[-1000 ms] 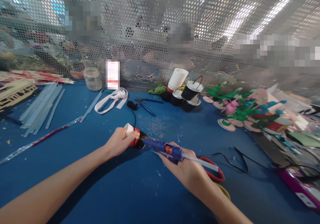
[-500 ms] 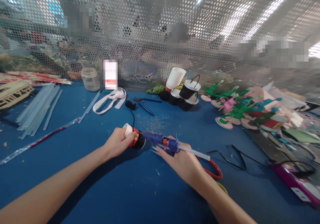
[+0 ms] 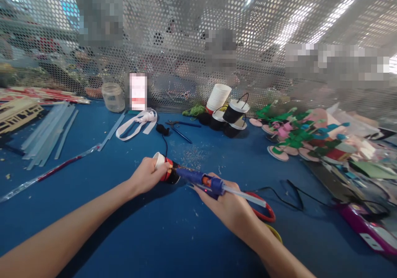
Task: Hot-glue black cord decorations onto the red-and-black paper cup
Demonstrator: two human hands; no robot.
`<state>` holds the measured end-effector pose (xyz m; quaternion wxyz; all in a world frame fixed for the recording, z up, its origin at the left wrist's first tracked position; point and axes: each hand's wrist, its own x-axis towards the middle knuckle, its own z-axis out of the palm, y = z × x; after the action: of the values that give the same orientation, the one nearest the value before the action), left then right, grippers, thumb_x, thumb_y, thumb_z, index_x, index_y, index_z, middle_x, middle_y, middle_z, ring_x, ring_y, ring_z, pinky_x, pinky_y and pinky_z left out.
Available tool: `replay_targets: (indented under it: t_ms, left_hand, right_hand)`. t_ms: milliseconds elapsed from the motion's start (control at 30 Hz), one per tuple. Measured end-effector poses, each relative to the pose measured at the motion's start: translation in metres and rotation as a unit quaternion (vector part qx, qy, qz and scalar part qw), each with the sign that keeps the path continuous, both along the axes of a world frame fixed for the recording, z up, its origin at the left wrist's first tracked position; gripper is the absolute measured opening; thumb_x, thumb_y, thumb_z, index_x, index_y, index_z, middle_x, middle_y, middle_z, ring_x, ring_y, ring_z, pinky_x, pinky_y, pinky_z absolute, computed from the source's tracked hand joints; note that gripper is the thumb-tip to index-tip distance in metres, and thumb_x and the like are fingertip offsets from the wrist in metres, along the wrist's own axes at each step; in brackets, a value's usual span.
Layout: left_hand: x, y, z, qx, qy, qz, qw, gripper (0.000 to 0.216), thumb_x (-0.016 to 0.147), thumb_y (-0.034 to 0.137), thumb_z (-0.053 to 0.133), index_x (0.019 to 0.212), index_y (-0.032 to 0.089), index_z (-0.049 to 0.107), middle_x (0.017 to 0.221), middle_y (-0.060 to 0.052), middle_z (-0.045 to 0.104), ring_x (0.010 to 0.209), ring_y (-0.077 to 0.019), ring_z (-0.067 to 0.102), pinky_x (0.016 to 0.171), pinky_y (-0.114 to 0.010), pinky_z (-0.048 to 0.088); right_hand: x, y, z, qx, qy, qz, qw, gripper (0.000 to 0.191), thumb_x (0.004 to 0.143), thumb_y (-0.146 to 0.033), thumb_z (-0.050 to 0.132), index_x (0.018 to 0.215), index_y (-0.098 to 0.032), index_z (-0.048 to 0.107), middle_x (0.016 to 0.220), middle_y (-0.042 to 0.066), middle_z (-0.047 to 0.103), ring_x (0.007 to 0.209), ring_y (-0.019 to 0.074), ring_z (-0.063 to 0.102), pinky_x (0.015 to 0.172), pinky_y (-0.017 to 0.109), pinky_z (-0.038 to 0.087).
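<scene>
My left hand point(image 3: 150, 175) is closed around a paper cup point(image 3: 160, 161) tipped on its side, white at the rim and partly covered in black. A black cord point(image 3: 166, 146) runs from the cup to a small black yarn ball point(image 3: 162, 129). In my right hand point(image 3: 228, 201) is a blue hot glue gun point(image 3: 198, 178), with a clear glue stick point(image 3: 248, 197) poking out of its back. The gun's nozzle points at the cup's side; whether it touches, I cannot tell. Scissors, with red and yellow handles point(image 3: 263, 212), lie partly hidden beneath my right hand.
Pliers point(image 3: 182, 127), white ribbon point(image 3: 136, 125) and a phone point(image 3: 138, 92) lie farther back. Black-wrapped cups point(image 3: 235, 112) stand by a stack of white cups point(image 3: 218, 96). Glue sticks point(image 3: 46, 135) lie left; felt pieces point(image 3: 297, 133) and a purple power strip point(image 3: 366, 228) sit right.
The glue gun and my right hand have shifted slightly right and down, the nozzle drawing back a little along the cup. My left hand keeps its hold on the cup.
</scene>
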<state>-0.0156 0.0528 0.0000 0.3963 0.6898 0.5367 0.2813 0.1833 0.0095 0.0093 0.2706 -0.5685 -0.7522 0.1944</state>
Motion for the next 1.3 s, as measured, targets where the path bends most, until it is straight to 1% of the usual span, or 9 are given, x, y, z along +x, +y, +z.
replay_targets:
  t_ms: [200,300,433,533,667,833,1033,1200,1300]
  left_hand:
    - [0.000,0.000,0.000,-0.017,-0.001,0.009,1.000,0.033,0.072,0.039,0.038,0.049,0.017,0.032,0.046,0.006,0.026,0.044,-0.0062,0.024,0.041,-0.021,0.018]
    - [0.000,0.000,0.000,-0.035,-0.011,0.011,0.999,0.032,0.071,0.040,0.039,0.049,0.018,0.031,0.046,0.006,0.026,0.044,-0.0062,0.023,0.041,-0.021,0.017]
    - [0.001,0.001,0.001,-0.054,-0.024,0.022,0.998,0.032,0.070,0.040,0.040,0.049,0.017,0.032,0.046,0.006,0.026,0.044,-0.0061,0.023,0.040,-0.020,0.017]
    - [0.002,0.001,0.001,-0.058,-0.026,0.032,0.997,0.032,0.071,0.040,0.039,0.050,0.017,0.033,0.046,0.006,0.027,0.044,-0.0061,0.024,0.040,-0.020,0.017]
    - [0.003,0.000,0.001,-0.047,-0.011,0.040,0.998,0.033,0.071,0.041,0.039,0.049,0.018,0.031,0.046,0.005,0.026,0.044,-0.0060,0.024,0.040,-0.020,0.016]
    - [0.002,-0.001,0.001,-0.043,-0.005,0.046,0.998,0.033,0.070,0.041,0.039,0.048,0.018,0.030,0.045,0.005,0.026,0.043,-0.0060,0.024,0.040,-0.020,0.016]
    - [0.003,0.000,0.002,-0.041,-0.009,0.042,0.998,0.033,0.071,0.041,0.038,0.048,0.017,0.030,0.046,0.005,0.027,0.044,-0.0062,0.024,0.040,-0.020,0.017]
    - [0.003,0.000,0.003,-0.047,-0.011,0.045,0.998,0.033,0.070,0.042,0.039,0.049,0.018,0.031,0.046,0.006,0.027,0.044,-0.0064,0.024,0.041,-0.021,0.017]
    - [0.004,0.000,0.004,-0.051,-0.012,0.046,0.998,0.032,0.071,0.041,0.039,0.049,0.017,0.032,0.047,0.005,0.028,0.044,-0.0065,0.025,0.041,-0.021,0.017]
  right_hand:
    - [-0.001,-0.003,0.003,-0.002,-0.002,-0.003,1.000,0.011,0.072,-0.028,0.049,0.065,-0.020,0.050,0.051,-0.002,0.053,0.041,0.0103,0.046,0.041,0.020,0.034]
    - [-0.003,-0.008,0.004,0.010,-0.012,0.005,1.000,0.014,0.073,-0.027,0.048,0.060,-0.020,0.047,0.048,-0.004,0.048,0.039,0.0088,0.043,0.040,0.019,0.034]
    - [-0.005,-0.015,0.008,0.006,-0.031,0.016,0.999,0.017,0.073,-0.028,0.046,0.059,-0.020,0.045,0.046,-0.005,0.045,0.038,0.0081,0.040,0.038,0.017,0.032]
    - [-0.007,-0.018,0.008,0.030,-0.036,0.021,0.999,0.017,0.073,-0.024,0.046,0.057,-0.020,0.043,0.046,-0.005,0.043,0.038,0.0074,0.040,0.037,0.016,0.031]
    - [-0.008,-0.021,0.005,0.054,-0.044,0.049,0.996,0.015,0.071,-0.016,0.046,0.057,-0.020,0.042,0.047,-0.006,0.042,0.037,0.0066,0.039,0.037,0.016,0.028]
    - [-0.007,-0.023,0.000,0.088,-0.040,0.083,0.992,0.012,0.072,-0.015,0.044,0.061,-0.019,0.044,0.051,-0.004,0.045,0.041,0.0070,0.042,0.041,0.017,0.030]
    - [-0.007,-0.021,0.003,0.096,-0.050,0.062,0.992,0.012,0.071,-0.016,0.045,0.060,-0.019,0.043,0.048,-0.005,0.044,0.038,0.0070,0.040,0.039,0.017,0.028]
    - [-0.007,-0.023,0.003,0.082,-0.044,0.092,0.991,0.011,0.073,-0.016,0.044,0.063,-0.019,0.044,0.053,-0.004,0.047,0.042,0.0073,0.043,0.042,0.017,0.030]
    - [-0.007,-0.023,0.001,0.068,-0.049,0.086,0.993,0.012,0.074,-0.016,0.044,0.063,-0.019,0.044,0.054,-0.003,0.047,0.043,0.0076,0.044,0.043,0.017,0.030]
